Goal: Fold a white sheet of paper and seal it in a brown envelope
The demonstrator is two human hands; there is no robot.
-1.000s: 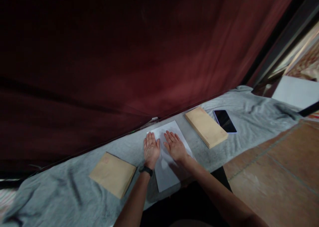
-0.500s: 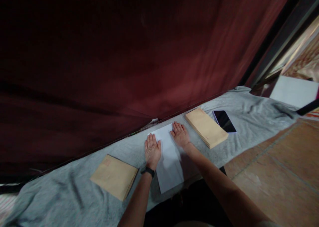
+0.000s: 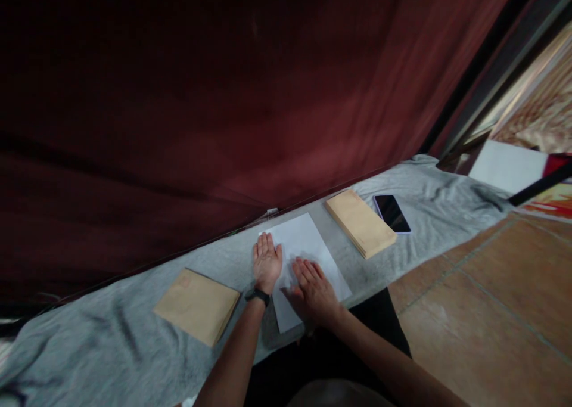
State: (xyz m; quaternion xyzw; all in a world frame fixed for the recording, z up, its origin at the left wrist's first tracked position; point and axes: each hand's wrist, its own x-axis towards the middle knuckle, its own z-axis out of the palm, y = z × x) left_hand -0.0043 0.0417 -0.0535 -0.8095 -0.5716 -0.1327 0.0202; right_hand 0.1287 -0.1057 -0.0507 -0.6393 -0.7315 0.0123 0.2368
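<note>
White paper (image 3: pixel 319 240) lies flat on the grey cloth in front of me; whether it is one sheet or several I cannot tell. Along its left edge rests my left hand (image 3: pixel 267 261), open, fingers together and stretched away from me, a dark band on the wrist. My right hand (image 3: pixel 313 286) lies open over the nearer middle of the paper, fingers pointing up and left. Neither hand holds anything. To the left is a stack of brown envelopes (image 3: pixel 196 305); another stack of brown envelopes (image 3: pixel 361 221) sits right of the paper.
A phone (image 3: pixel 392 214) with a purple edge lies beside the right-hand envelopes. The grey cloth (image 3: pixel 442 198) covers a long narrow surface, with a dark red curtain (image 3: pixel 268 109) hanging behind it. Tiled floor (image 3: pixel 487 288) shows at the right.
My right hand has moved down the paper toward me, from its far right corner to its nearer middle. The left hand stays at the left edge. The view has shifted slightly.
</note>
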